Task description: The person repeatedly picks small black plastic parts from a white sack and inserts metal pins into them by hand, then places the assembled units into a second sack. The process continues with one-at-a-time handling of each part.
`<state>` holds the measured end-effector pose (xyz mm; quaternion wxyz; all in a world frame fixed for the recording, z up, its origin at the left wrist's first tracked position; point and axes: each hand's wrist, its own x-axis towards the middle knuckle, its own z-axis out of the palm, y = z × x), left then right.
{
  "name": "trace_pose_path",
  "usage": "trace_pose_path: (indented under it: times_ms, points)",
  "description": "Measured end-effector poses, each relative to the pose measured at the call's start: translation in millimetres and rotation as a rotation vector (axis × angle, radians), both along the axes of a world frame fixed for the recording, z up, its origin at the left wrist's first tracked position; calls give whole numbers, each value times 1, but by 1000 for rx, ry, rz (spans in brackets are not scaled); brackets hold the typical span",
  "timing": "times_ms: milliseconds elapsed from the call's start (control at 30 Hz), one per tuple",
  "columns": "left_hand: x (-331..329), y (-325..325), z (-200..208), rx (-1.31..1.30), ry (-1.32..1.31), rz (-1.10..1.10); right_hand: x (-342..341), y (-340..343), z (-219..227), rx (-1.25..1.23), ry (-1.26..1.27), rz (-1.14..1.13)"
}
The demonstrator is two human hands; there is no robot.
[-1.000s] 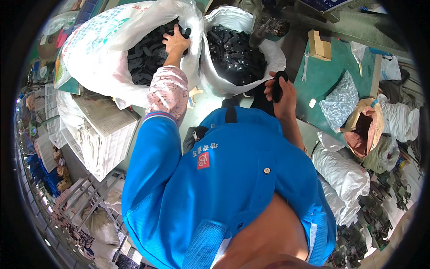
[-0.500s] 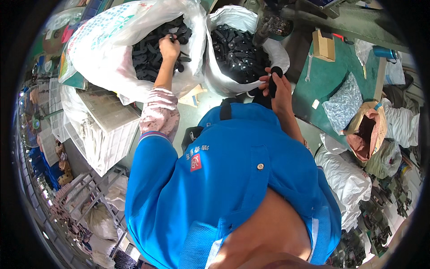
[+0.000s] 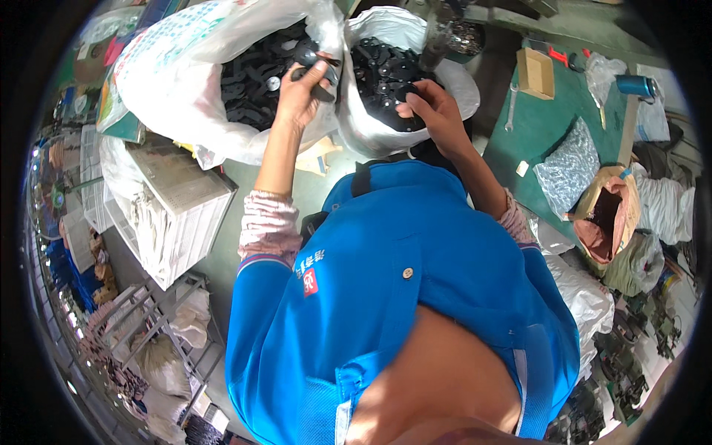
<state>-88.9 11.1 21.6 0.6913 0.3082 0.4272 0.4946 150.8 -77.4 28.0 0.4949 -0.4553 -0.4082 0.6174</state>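
My left hand [image 3: 302,95] is closed on black plastic parts [image 3: 322,93] over the right side of a large white sack. Inside that sack lie many curved black parts [image 3: 248,81] with rounded ends. My right hand [image 3: 439,115] pinches a black plastic part with a round end [image 3: 405,91], above a smaller white sack. Black parts with small shiny spots [image 3: 382,70] fill this second sack. The fingers of both hands partly cover what they hold, so exact shapes are hard to make out.
The large sack's white wall [image 3: 170,81] and the smaller sack's rim [image 3: 400,141] stand side by side. At the right a green tabletop [image 3: 512,159] carries a wrench [image 3: 512,107], a cardboard box [image 3: 535,74] and a clear plastic bag [image 3: 567,170]. A dark machine post [image 3: 439,44] rises behind the smaller sack.
My left hand has come up out of the large sack and moved right with black parts in it. My right hand has shifted left and up, over the smaller sack, still holding its part.
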Motion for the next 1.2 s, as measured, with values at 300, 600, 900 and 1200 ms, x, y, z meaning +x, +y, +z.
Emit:
trace_pose_path:
  times_ms: [300, 600, 900, 1200]
  points:
    - [63, -33, 47, -36, -227, -802, 62, 44, 52, 305, -131, 442]
    - [87, -40, 28, -237, -419, -603, 79, 40, 51, 96, -249, 196]
    - [82, -42, 14, -145, -286, -348, 64, 75, 91, 206, -163, -244]
    - [102, -28, 13, -12, -138, 27, 70, 86, 73, 72, -858, 118]
